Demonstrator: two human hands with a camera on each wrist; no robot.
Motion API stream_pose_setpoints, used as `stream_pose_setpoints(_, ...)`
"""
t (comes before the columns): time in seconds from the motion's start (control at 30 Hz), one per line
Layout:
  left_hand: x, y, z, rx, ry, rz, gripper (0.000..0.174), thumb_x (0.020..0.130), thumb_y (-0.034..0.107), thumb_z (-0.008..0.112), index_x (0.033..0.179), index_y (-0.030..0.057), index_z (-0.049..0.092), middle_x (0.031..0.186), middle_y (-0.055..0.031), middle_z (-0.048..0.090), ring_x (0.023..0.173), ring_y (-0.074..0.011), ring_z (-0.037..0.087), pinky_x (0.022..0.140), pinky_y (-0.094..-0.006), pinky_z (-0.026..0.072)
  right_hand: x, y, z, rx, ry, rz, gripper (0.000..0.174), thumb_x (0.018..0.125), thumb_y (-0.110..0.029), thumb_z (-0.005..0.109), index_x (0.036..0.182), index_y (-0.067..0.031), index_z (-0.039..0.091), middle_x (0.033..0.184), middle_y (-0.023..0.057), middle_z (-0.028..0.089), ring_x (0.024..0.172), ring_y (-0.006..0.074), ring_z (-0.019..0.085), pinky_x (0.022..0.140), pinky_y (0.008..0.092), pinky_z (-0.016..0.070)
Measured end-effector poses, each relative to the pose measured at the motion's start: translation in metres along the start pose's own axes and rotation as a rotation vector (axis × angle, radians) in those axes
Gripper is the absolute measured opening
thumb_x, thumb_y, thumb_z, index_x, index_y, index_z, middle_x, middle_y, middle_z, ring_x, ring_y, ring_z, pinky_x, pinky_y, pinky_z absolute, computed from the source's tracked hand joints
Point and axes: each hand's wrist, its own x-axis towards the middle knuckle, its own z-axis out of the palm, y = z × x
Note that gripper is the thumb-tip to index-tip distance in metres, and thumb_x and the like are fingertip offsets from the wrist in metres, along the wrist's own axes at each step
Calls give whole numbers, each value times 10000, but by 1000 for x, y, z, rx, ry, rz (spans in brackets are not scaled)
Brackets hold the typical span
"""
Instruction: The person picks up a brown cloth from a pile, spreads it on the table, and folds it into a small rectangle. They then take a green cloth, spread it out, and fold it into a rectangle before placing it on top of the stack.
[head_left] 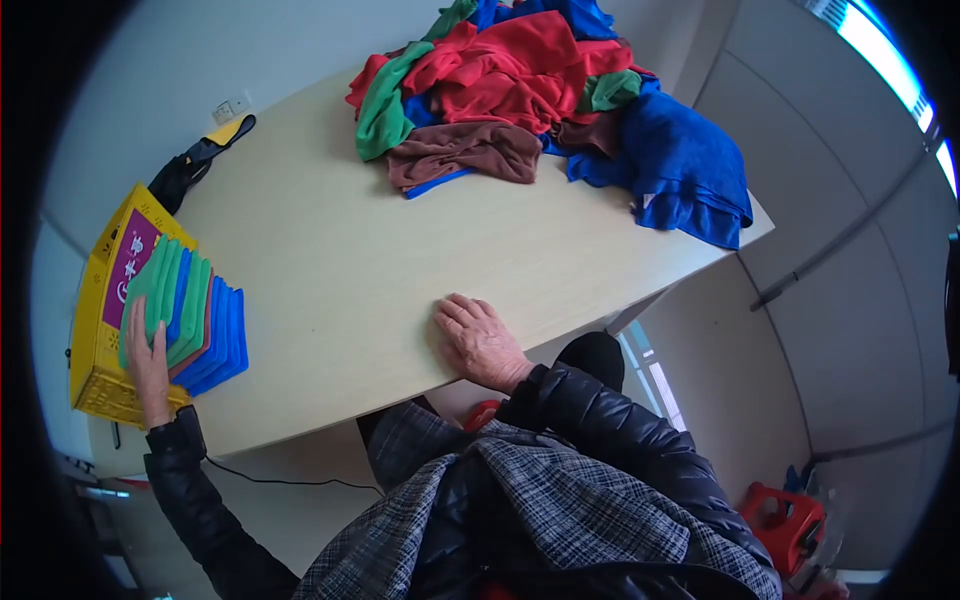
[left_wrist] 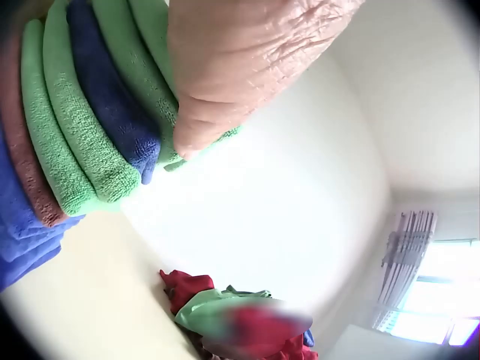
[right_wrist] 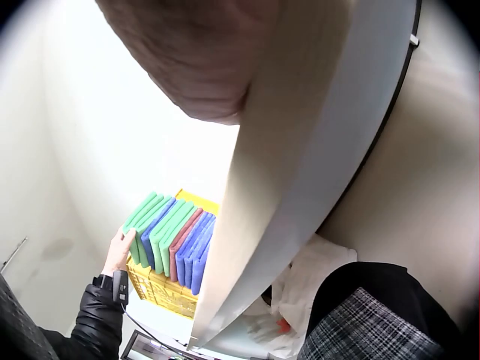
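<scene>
Folded cloths (head_left: 228, 340) in green, blue and brown stand on edge in a tight row against a yellow basket (head_left: 92, 310) at the table's left end. My left hand (head_left: 150, 372) lies along the outermost green cloth with its fingers extended. The left wrist view shows that hand (left_wrist: 240, 67) pressed flat beside the green cloths (left_wrist: 97, 150), its fingertips out of sight. On the table's near edge rests my right hand (head_left: 482, 345), palm down and holding nothing; in the right wrist view only part of this hand (right_wrist: 202, 60) shows.
A heap of loose red cloths (head_left: 510, 75), mixed with green, brown and blue ones, covers the far side of the table (head_left: 320, 280). A black and yellow strap (head_left: 200, 155) lies behind the basket. On the floor at right is a red plastic object (head_left: 780, 525).
</scene>
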Motion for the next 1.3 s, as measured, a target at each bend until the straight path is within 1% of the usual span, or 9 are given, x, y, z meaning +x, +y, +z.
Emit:
stream_pose_setpoints(0.17, -8, 44, -5, 217, 70, 62, 562, 978, 189, 597, 1504, 72, 437, 1538, -155, 445, 1433, -336, 395, 1202, -481, 283, 0, 28, -5, 83, 23, -47, 425, 894, -201, 639, 1288, -44, 619, 1362, 147, 590, 1337, 322, 498, 1134, 439, 377)
stream_pose_setpoints(0.23, -20, 77, -11, 170, 162, 100, 547, 944, 156, 628, 1462, 64, 480, 1507, -150, 479, 1408, -339, 422, 1188, -486, 297, 12, 52, -25, 263, -104, 61, 320, 859, -182, 634, 1141, -50, 707, 1188, 159, 685, 1179, 300, 622, 1044, 401, 464)
stream_pose_setpoints(0.37, -78, 159, 10, -170, 89, 118, 334, 888, 13, 650, 1220, 8, 614, 1327, -162, 605, 1255, -359, 540, 1073, -457, 413, 36, 130, -47, 451, 176, 468, 212, 863, -177, 629, 989, -71, 762, 932, 163, 746, 857, 326, 723, 796, 390, 573)
stream_pose_setpoints(0.43, -111, 197, 33, -311, -31, 106, 249, 859, -27, 647, 1107, -6, 642, 1253, -166, 633, 1178, -365, 573, 1012, -459, 453, 56, 188, -58, 294, 215, 562, 229, 897, -198, 669, 1031, -29, 746, 868, 51, 752, 747, 135, 685, 687, 275, 541)
stream_pose_setpoints(0.5, -141, 222, 57, -447, -106, 44, 210, 831, -32, 653, 1039, -5, 647, 1203, -165, 639, 1111, -365, 585, 951, -463, 479, 72, 210, -76, 282, 282, 712, 225, 865, -207, 684, 978, -26, 754, 812, 55, 747, 716, 156, 693, 657, 293, 540)
stream_pose_setpoints(0.9, -177, 262, 108, -407, 40, -50, 183, 873, 79, 547, 1027, 8, 617, 1099, -179, 622, 934, -381, 569, 821, -470, 478, 156, 307, -51, -180, 204, 869, 252, 806, -282, 704, 900, -57, 768, 763, 89, 746, 720, 218, 723, 655, 342, 546)
stream_pose_setpoints(1.03, -178, 261, 110, -409, 41, -46, 197, 863, 94, 548, 1022, 2, 618, 1103, -178, 620, 929, -381, 573, 821, -474, 479, 155, 310, -35, -238, 298, 759, 275, 803, -298, 705, 886, -43, 769, 763, 109, 737, 732, 241, 725, 664, 342, 542)
stream_pose_setpoints(1.17, -177, 262, 107, -428, 22, -61, 202, 867, 101, 535, 1017, -9, 615, 1109, -198, 616, 951, -396, 569, 841, -484, 471, 167, 319, -53, 38, 187, 1013, 349, 807, -331, 710, 1014, -56, 766, 1016, 181, 750, 1009, 337, 714, 892, 390, 548)
stream_pose_setpoints(1.3, -177, 260, 109, -428, 33, -57, 212, 858, 105, 536, 1019, -8, 614, 1109, -200, 615, 941, -401, 571, 836, -492, 471, 169, 326, -43, 174, 354, 816, 315, 810, -292, 741, 975, -23, 755, 876, 161, 747, 842, 308, 734, 769, 393, 564)
